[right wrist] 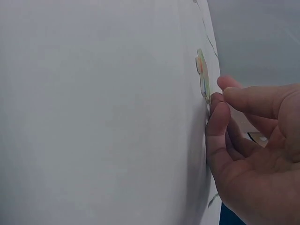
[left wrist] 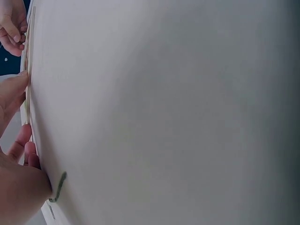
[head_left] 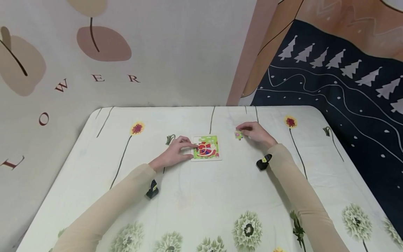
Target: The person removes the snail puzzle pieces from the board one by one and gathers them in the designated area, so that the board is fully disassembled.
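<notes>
A square puzzle board (head_left: pixel 214 154) with a red snail picture on green lies mid-table in the head view. At its left edge is my left hand (head_left: pixel 174 153), index finger stretched onto the picture and thumb at the lower left. In the left wrist view the board (left wrist: pixel 29 51) appears edge-on beside the left hand (left wrist: pixel 16 161). Right of the board, my right hand (head_left: pixel 256 133) has curled fingertips on a small green and pink puzzle piece (head_left: pixel 238 135). In the right wrist view the piece (right wrist: pixel 204 77) extends from the fingertips of the right hand (right wrist: pixel 253 136); its pinched edge is partly hidden.
A white flowered cloth (head_left: pixel 201 196) covers the table, which backs onto a pale printed curtain (head_left: pixel 176 70). Dark fabric with white trees (head_left: pixel 340 80) hangs on the right. Black devices are strapped at the left wrist (head_left: pixel 152 190) and right wrist (head_left: pixel 263 162).
</notes>
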`<state>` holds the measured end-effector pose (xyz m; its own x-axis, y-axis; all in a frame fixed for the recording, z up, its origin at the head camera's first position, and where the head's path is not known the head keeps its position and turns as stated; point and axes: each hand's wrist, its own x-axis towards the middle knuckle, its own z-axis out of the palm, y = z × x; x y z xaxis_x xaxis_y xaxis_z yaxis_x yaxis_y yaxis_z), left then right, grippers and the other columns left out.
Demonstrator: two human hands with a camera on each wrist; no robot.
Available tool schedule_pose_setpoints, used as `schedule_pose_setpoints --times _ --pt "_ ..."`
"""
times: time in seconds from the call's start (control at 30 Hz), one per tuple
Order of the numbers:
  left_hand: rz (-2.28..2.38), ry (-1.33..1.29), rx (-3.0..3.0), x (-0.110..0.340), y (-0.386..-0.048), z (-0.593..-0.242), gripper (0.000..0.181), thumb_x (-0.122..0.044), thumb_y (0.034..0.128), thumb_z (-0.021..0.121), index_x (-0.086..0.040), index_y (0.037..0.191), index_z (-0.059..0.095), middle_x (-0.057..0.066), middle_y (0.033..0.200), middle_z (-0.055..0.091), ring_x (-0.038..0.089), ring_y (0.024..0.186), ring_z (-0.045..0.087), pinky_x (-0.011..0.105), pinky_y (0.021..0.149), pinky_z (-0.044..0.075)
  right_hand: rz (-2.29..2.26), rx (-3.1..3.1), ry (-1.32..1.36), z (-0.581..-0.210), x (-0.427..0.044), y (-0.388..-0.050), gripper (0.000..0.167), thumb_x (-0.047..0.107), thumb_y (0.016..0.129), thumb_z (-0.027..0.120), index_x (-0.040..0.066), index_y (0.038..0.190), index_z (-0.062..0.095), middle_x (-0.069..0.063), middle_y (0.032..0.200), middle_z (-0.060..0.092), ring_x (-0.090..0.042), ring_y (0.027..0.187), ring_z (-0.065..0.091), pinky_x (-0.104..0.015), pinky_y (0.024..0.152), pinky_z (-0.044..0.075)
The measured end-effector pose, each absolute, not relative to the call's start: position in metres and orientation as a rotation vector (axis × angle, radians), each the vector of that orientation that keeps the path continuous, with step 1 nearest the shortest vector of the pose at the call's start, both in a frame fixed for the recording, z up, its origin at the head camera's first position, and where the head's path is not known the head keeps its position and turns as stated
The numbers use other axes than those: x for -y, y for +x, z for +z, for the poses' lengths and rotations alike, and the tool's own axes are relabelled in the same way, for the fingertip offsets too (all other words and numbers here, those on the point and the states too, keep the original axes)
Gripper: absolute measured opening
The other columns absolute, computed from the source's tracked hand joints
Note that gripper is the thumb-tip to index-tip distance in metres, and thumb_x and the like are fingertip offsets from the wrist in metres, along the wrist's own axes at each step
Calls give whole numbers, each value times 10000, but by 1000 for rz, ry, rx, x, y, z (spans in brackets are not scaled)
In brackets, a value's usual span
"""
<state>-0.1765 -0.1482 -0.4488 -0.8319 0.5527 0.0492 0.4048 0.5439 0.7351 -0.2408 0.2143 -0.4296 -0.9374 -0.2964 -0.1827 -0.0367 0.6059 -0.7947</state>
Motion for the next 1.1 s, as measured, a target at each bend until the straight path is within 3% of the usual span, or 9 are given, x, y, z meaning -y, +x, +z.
schedule_pose_setpoints --times 0.5,0.83,1.1 --pt "1144 768 -2604 145 -172 -444 384 -101 927 749 -9 1297 704 218 1295 524 396 1234 436 604 1051 345 -1268 -2558 -248 -431 -221 -235 332 15 1036 529 -54 1348 619 -254 1350 611 -374 1225 560 -447 1039 421" --pt "1133 701 -2622 140 -172 -444 380 -81 921 748 -17 1294 709 223 1312 511 390 1240 447 591 1051 370 -1358 -2515 -299 -428 -221 -231 319 64 1055 552 -71 1336 617 -272 1289 634 -301 990 621 -238 720 474" --pt "1200 637 -2595 134 -172 -440 396 -101 912 753 -48 1302 714 208 1353 481 388 1281 396 601 1071 333 -1385 -2491 -300 -422 -212 -229 328 81 1055 559 -66 1342 615 -259 1339 621 -316 1022 631 -247 735 495"
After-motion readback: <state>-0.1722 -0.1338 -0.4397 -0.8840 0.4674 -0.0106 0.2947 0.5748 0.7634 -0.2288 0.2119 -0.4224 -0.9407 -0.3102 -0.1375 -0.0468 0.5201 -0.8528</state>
